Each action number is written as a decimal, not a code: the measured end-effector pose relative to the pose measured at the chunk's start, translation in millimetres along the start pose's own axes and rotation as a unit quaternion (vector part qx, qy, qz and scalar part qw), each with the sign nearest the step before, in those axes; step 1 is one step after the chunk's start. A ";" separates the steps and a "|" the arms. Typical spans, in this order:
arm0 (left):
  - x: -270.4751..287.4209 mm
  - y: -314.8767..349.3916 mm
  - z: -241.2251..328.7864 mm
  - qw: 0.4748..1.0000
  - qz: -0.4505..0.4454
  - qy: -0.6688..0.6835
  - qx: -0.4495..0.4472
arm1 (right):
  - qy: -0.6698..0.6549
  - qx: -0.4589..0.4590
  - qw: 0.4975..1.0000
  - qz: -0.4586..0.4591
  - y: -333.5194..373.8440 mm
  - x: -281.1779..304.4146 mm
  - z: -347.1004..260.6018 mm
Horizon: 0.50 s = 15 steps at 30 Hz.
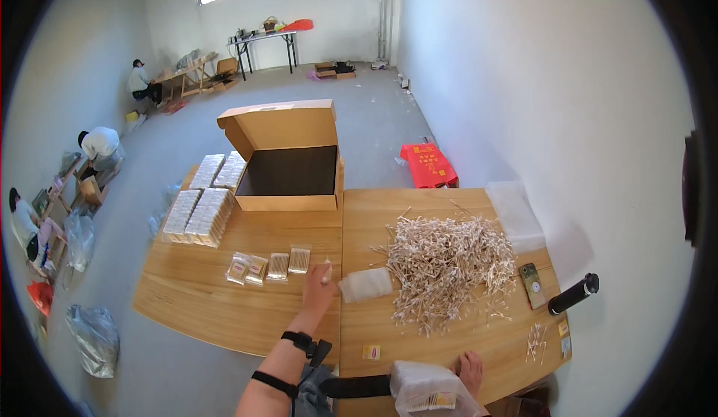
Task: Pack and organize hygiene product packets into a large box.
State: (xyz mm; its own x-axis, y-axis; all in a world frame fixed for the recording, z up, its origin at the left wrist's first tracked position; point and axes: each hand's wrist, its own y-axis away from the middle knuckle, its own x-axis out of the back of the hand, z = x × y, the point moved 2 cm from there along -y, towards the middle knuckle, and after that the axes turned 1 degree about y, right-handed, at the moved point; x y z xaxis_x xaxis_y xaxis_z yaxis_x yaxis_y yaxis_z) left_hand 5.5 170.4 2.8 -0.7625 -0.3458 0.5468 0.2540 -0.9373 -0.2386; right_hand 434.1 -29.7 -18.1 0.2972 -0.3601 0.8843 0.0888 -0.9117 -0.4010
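Swab packets (277, 266), row of four, flat, clear film, on the wooden table (217, 305); likely light and slippery, best pinched by the side edges. Left hand (318, 290), just right of the row, fingers closed on a small pale item (327, 266), kind unclear; right hand (470, 372) beside a translucent plastic bag (422, 379), grip cannot be told. Outward: cotton swabs (449, 264), thin-stemmed, heaped; brown cardboard carton (288, 203), lid raised.
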 end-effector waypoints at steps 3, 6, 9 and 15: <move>18.1 25.8 29.7 0.911 -0.006 0.355 0.208 | -0.007 0.000 1.000 0.000 -2.5 1.8 -0.5; 45.5 62.1 104.4 0.918 -0.005 0.376 0.123 | -0.031 -0.007 0.999 0.012 -3.0 1.6 0.4; 77.7 110.2 184.7 0.977 -0.062 0.201 0.023 | -0.083 -0.027 0.996 0.019 -2.6 0.1 9.6; 104.9 188.6 278.0 0.945 -0.189 -0.014 -0.267 | -0.475 -0.267 0.838 0.036 -26.1 74.8 -2.1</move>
State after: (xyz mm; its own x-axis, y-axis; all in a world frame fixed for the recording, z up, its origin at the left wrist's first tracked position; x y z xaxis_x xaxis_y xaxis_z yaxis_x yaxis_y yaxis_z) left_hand 138.8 -54.7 238.2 -0.7212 0.0013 0.6928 -0.3748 -0.8418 -0.3886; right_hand 452.1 -33.2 59.0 0.9285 -0.3295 0.1710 -0.3247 -0.9441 -0.0561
